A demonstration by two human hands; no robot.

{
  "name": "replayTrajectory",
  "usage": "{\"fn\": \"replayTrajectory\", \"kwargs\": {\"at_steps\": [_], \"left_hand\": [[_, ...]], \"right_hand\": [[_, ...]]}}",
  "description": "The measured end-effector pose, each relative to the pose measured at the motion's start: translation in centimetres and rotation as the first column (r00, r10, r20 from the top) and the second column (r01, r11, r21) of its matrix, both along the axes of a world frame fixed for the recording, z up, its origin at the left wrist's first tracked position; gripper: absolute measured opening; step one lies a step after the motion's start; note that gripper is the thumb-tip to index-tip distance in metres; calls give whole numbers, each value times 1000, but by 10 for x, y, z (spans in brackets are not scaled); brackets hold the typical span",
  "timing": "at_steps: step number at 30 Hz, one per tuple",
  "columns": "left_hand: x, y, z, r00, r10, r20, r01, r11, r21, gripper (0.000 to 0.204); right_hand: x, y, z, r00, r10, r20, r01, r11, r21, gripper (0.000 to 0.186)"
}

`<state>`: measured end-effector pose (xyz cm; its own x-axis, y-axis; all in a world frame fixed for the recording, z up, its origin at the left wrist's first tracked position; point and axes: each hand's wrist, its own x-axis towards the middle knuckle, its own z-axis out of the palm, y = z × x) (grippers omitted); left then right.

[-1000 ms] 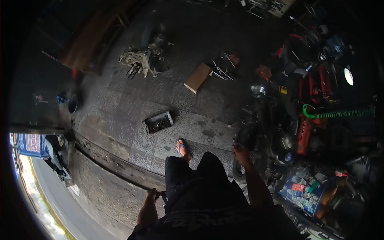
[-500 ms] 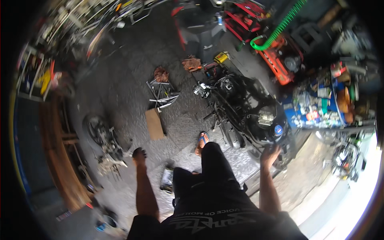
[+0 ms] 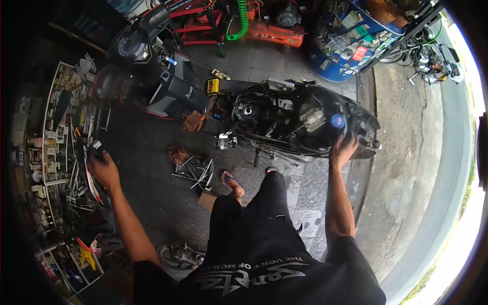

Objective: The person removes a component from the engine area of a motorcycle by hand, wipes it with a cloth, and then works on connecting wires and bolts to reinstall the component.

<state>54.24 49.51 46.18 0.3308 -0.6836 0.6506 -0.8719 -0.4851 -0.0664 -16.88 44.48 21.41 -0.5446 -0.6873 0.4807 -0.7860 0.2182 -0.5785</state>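
Here, the right hand reaches the rear rim of a stripped motorbike, fingers spread and seeming to touch it; whether they grip anything cannot be told. The left hand is well apart from it, fingers bent, with a small pale thing at the fingertips; whether that is grasped or merely lies behind them is too blurred to tell.

The motorbike stretches from just beyond the right hand toward the space between the hands. A round blue cap sits on it just ahead of the right fingers, with a pale metal block a little farther left.

Between the hands, nearer the left one, a metal frame rests on the floor beside a brown rag. A second rag lies farther forward, near a yellow box. Ahead of the left hand stands a dark scooter, and to that hand's left is a crowded shelf. Beyond the motorbike, ahead of the right hand, are an orange compressor, a green coiled hose and a blue drum.
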Motion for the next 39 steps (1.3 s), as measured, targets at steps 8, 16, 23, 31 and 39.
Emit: {"fn": "replayTrajectory", "kwargs": {"at_steps": [8,16,23,31,39], "left_hand": [[66,-117,32,978,133,-161,-46,890,453,42],[72,-142,18,956,69,-285,37,936,350,32],[57,-108,3,898,67,-434,82,945,316,30],[23,-76,-14,813,-84,-576,193,973,130,33],[59,-81,1,894,192,-404,-22,921,390,38]], "right_hand": [[13,-78,-6,952,-290,-102,305,847,435,70],[18,-90,9,934,-262,-244,354,779,518,62],[0,-100,-4,933,-152,-328,301,828,473,49],[-32,-137,-16,920,-86,-382,268,850,453,45],[-19,-136,-13,917,-92,-389,266,867,422,45]]}}
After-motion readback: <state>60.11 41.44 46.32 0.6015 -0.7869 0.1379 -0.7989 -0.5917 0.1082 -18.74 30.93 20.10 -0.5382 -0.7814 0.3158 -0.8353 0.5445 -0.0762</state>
